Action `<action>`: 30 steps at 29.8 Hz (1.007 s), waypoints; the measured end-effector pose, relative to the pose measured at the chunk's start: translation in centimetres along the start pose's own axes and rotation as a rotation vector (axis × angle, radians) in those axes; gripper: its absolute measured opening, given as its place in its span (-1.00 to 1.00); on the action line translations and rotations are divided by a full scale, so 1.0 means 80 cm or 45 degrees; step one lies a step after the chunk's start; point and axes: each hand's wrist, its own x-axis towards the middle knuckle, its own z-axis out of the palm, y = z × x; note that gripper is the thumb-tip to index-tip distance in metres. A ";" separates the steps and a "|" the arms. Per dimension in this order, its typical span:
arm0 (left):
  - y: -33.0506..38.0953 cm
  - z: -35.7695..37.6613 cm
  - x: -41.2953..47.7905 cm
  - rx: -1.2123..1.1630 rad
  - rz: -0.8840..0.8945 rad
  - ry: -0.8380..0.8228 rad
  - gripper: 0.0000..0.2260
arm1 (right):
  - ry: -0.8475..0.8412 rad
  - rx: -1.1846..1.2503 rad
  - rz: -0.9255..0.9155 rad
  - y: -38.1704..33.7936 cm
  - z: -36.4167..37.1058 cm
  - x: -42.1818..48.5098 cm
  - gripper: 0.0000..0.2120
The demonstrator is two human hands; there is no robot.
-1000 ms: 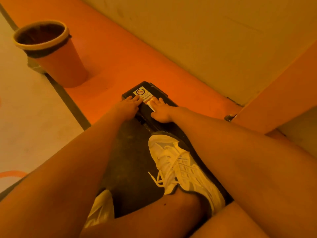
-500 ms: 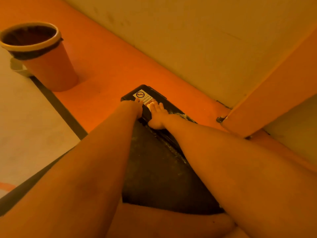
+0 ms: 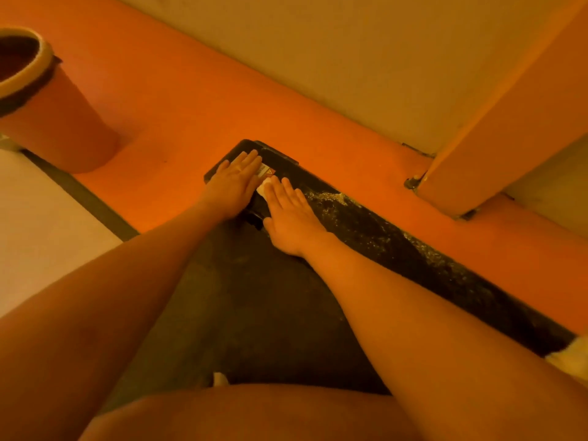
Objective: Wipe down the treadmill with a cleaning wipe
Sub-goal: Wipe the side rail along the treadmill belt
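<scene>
Item: treadmill (image 3: 296,319), black, low on floor, far end toward wall (image 3: 350,58). L hand (image 3: 235,181): flat, palm down on end cap (image 3: 280,159), fingers straight and close together, tips near cap's far edge. R hand (image 3: 291,214): also flat, fingers straight, slightly spread, pressing wipe (image 3: 262,190) down where cap meets rail (image 3: 429,259). Only a white corner of wipe shows, btw my two hands. Hands side by side, nearly touching, neither curled round anything. Sticker (image 3: 266,170) on cap, partly under L fingertips, just beyond wipe. Rail runs along R side of belt (image 3: 241,281) back toward me; pale dust speckled on it, thickest just past R hand. Belt dark, scuffed, btw my forearms. Edges: orange floor (image 3: 191,106) wraps cap on far and L sides, w/ a broad open band btw cap and wall. Pillar (image 3: 509,122) on R, near rail, strip of floor btw. Bin (image 3: 54,116) far L, well apart from cap, open floor btw. Dark strip (image 3: 89,198) separates orange from pale floor (image 3: 41,233). My leg (image 3: 238,412) lies across belt's near part. White thing (image 3: 572,358) at R edge by rail: can't tell what.
</scene>
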 end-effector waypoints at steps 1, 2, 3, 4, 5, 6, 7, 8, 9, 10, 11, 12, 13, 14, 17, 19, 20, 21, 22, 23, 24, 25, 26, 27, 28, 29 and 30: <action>0.000 0.008 -0.008 -0.028 -0.020 0.043 -0.52 | -0.013 0.016 0.000 0.000 0.001 0.001 -0.30; 0.002 0.011 -0.013 -0.042 -0.043 0.068 -0.53 | -0.035 0.030 0.006 0.000 -0.001 0.001 -0.29; 0.003 0.012 -0.016 -0.043 -0.059 0.081 -0.54 | -0.058 0.036 0.013 -0.003 -0.003 0.000 -0.29; 0.002 0.011 -0.016 -0.041 -0.069 0.091 -0.54 | -0.065 0.034 0.018 -0.005 -0.004 0.001 -0.29; 0.002 0.011 -0.014 -0.036 -0.067 0.093 -0.54 | -0.055 0.027 0.020 -0.006 -0.004 0.001 -0.30; 0.000 0.013 -0.013 -0.023 -0.062 0.091 -0.54 | -0.031 0.021 0.019 -0.006 -0.001 0.001 -0.31; -0.002 0.015 -0.012 -0.008 -0.065 0.084 -0.54 | 0.007 0.010 0.017 -0.007 0.005 -0.001 -0.31; -0.004 0.015 -0.010 0.006 -0.068 0.069 -0.53 | 0.047 -0.003 0.014 -0.007 0.009 -0.002 -0.30; -0.003 0.013 -0.006 0.014 -0.069 0.032 -0.52 | 0.066 -0.004 0.020 -0.006 0.011 -0.005 -0.30; -0.001 0.010 -0.003 0.024 -0.071 -0.020 -0.52 | 0.062 0.003 0.024 -0.004 0.012 -0.010 -0.29; 0.000 0.007 -0.002 0.047 -0.083 -0.058 -0.51 | 0.045 -0.004 0.012 -0.003 0.011 -0.015 -0.28; 0.003 0.005 -0.002 0.066 -0.099 -0.083 -0.50 | 0.027 -0.027 0.001 -0.001 0.009 -0.018 -0.28; 0.006 0.003 -0.001 0.072 -0.116 -0.101 -0.50 | 0.010 -0.052 0.002 0.002 0.006 -0.019 -0.29; 0.008 0.002 -0.001 0.074 -0.134 -0.113 -0.50 | 0.003 -0.058 0.012 0.004 0.002 -0.017 -0.29; 0.010 0.003 -0.001 0.079 -0.135 -0.107 -0.50 | 0.052 -0.049 0.075 0.006 -0.008 0.003 -0.29; 0.005 0.006 0.002 0.074 -0.111 -0.086 -0.50 | 0.081 -0.022 0.115 0.002 -0.012 0.013 -0.28; 0.002 0.006 0.003 0.073 -0.102 -0.073 -0.50 | 0.090 -0.011 0.128 0.000 -0.012 0.014 -0.28; 0.000 0.006 0.004 0.078 -0.093 -0.062 -0.50 | 0.094 -0.009 0.128 -0.003 -0.011 0.012 -0.28; -0.002 0.007 0.004 0.080 -0.083 -0.054 -0.51 | 0.093 -0.011 0.108 -0.007 -0.008 0.005 -0.28; -0.003 0.009 0.004 0.084 -0.069 -0.046 -0.51 | 0.085 -0.020 0.077 -0.012 -0.002 -0.005 -0.28; -0.004 0.011 0.003 0.094 -0.054 -0.036 -0.52 | 0.076 -0.045 0.045 -0.017 0.005 -0.016 -0.27; -0.004 0.011 0.003 0.107 -0.039 -0.031 -0.52 | 0.063 -0.074 0.028 -0.021 0.011 -0.027 -0.25; -0.004 0.012 0.003 0.109 -0.030 -0.029 -0.52 | 0.048 -0.096 0.029 -0.022 0.013 -0.034 -0.25; -0.005 0.011 0.003 0.099 -0.029 -0.028 -0.52 | 0.034 -0.103 0.041 -0.022 0.011 -0.035 -0.25; -0.006 0.012 0.002 0.093 -0.027 -0.022 -0.52 | 0.024 -0.107 0.061 -0.021 0.005 -0.030 -0.25; -0.007 0.012 0.002 0.107 -0.020 -0.016 -0.52 | 0.014 -0.107 0.090 -0.020 0.000 -0.024 -0.26; -0.008 0.012 0.002 0.129 -0.014 -0.023 -0.51 | 0.009 -0.099 0.122 -0.021 -0.004 -0.018 -0.26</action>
